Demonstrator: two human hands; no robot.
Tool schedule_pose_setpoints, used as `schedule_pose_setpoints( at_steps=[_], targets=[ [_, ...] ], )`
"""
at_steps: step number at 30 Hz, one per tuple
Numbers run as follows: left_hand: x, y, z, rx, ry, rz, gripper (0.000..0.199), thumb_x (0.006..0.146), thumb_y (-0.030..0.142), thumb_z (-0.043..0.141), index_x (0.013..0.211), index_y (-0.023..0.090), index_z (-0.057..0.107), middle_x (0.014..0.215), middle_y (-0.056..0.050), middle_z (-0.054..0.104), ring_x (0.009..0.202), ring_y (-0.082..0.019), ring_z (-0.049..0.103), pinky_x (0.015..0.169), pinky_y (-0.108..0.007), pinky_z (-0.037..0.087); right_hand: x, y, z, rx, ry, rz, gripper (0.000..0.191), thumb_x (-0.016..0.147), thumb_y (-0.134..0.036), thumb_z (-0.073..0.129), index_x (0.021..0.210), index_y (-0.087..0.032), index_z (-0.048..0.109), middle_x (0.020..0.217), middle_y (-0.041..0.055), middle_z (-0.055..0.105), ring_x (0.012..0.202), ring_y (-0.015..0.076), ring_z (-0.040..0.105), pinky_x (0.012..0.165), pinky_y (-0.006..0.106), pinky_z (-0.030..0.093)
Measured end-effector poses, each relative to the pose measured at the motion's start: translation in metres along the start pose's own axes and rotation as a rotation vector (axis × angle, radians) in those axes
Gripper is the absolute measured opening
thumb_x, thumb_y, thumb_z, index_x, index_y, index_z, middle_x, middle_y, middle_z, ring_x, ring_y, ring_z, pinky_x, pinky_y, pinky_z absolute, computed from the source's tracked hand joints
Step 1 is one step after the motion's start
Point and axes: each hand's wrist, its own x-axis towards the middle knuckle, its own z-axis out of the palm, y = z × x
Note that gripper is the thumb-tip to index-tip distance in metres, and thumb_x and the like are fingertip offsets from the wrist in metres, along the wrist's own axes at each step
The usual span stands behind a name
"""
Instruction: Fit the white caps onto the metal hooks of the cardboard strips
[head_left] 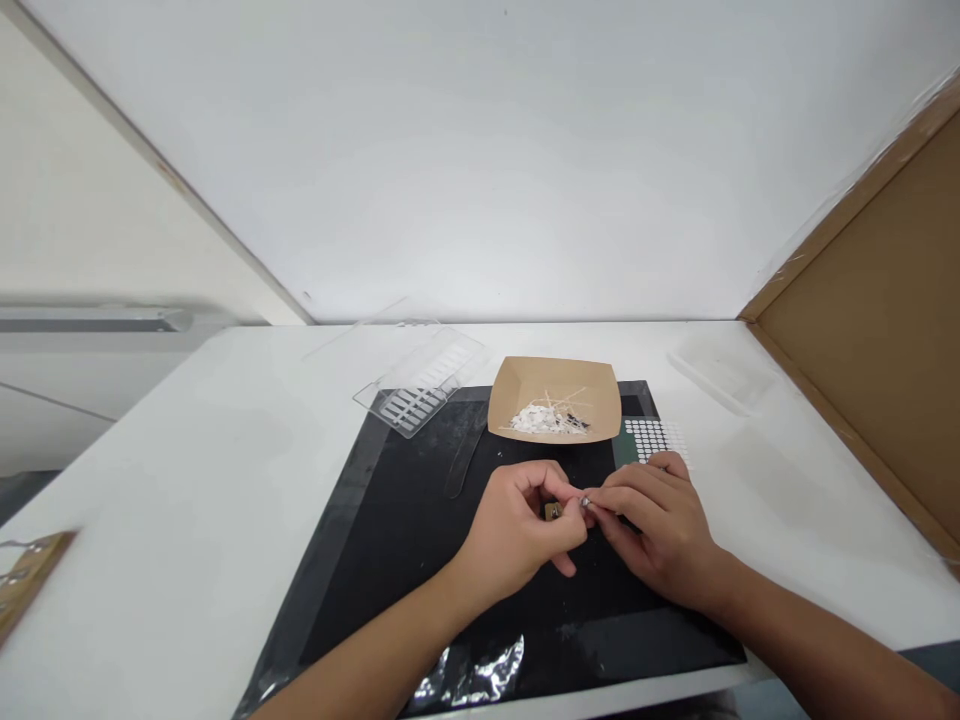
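Observation:
Above the black mat (405, 540), my two hands meet fingertip to fingertip. A tiny silvery metal piece (586, 502) is pinched between them; its exact kind is too small to make out. My left hand (517, 525) has thumb and index finger closed on its left side, other fingers curled. My right hand (660, 525) grips it from the right with thumb and fingertips. Partly hidden behind the left fingers, a small brown piece with a shiny metal part (553, 511) shows. Beside the right hand lies a sheet of white round stickers (651, 436) on green backing.
Behind the hands stands a brown paper tray (555, 375) containing white scraps and thin sticks. Clear plastic slotted trays (412, 400) and a dark thin strip (466, 455) lie left of it. A clear lid (712, 380) and cardboard wall (870, 330) are right; a clipboard (34, 575) is far left.

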Motion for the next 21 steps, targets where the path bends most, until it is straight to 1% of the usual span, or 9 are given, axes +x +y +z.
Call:
schedule_pose_setpoints(
  at_steps=[3, 7, 14, 19, 21],
  targets=[
    [0.002, 0.001, -0.002, -0.059, -0.031, -0.034, 0.018, 0.069, 0.025, 0.084, 0.073, 0.012, 0.072, 0.074, -0.003, 0.066, 0.064, -0.016, 0.067, 0.035, -0.022, 0.060, 0.001, 0.001, 0.000, 0.038, 0.009, 0.019, 0.011, 0.104, -0.012, 0.064, 0.106, -0.022, 0.068, 0.087, -0.0017, 0.075, 0.075, 0.0133, 0.070, 0.079, 0.037, 0.034],
    [0.003, -0.002, -0.005, -0.106, -0.075, -0.054, 0.024, 0.072, 0.030, 0.087, 0.076, 0.012, 0.074, 0.076, -0.004, 0.067, 0.065, -0.016, 0.066, 0.033, -0.021, 0.058, 0.001, 0.002, 0.000, 0.088, -0.001, 0.049, 0.010, 0.105, -0.015, 0.063, 0.106, -0.022, 0.068, 0.087, -0.0006, 0.075, 0.076, 0.0140, 0.070, 0.079, 0.037, 0.035],
    [0.005, -0.001, -0.008, -0.149, -0.124, -0.077, 0.032, 0.076, 0.039, 0.090, 0.081, 0.010, 0.077, 0.079, -0.006, 0.068, 0.065, -0.016, 0.066, 0.033, -0.020, 0.057, 0.002, 0.002, -0.001, 0.233, -0.007, 0.094, 0.013, 0.104, -0.012, 0.062, 0.105, -0.023, 0.068, 0.086, -0.0025, 0.076, 0.076, 0.0136, 0.070, 0.080, 0.037, 0.037],
    [0.006, 0.004, -0.012, -0.146, -0.192, -0.046, 0.035, 0.078, 0.042, 0.089, 0.090, 0.010, 0.080, 0.085, -0.008, 0.071, 0.076, -0.021, 0.072, 0.035, -0.020, 0.059, 0.002, 0.004, -0.001, 0.274, -0.008, 0.129, 0.013, 0.106, -0.015, 0.061, 0.108, -0.025, 0.068, 0.087, -0.0027, 0.077, 0.076, 0.0145, 0.070, 0.081, 0.037, 0.039],
    [0.007, 0.004, -0.014, -0.132, -0.217, -0.029, 0.035, 0.079, 0.042, 0.089, 0.092, 0.011, 0.080, 0.085, -0.008, 0.071, 0.071, -0.019, 0.072, 0.035, -0.020, 0.059, 0.001, 0.005, -0.001, 0.266, 0.001, 0.125, 0.012, 0.107, -0.016, 0.061, 0.109, -0.025, 0.068, 0.088, -0.0026, 0.077, 0.076, 0.0145, 0.071, 0.080, 0.037, 0.039]
  ],
)
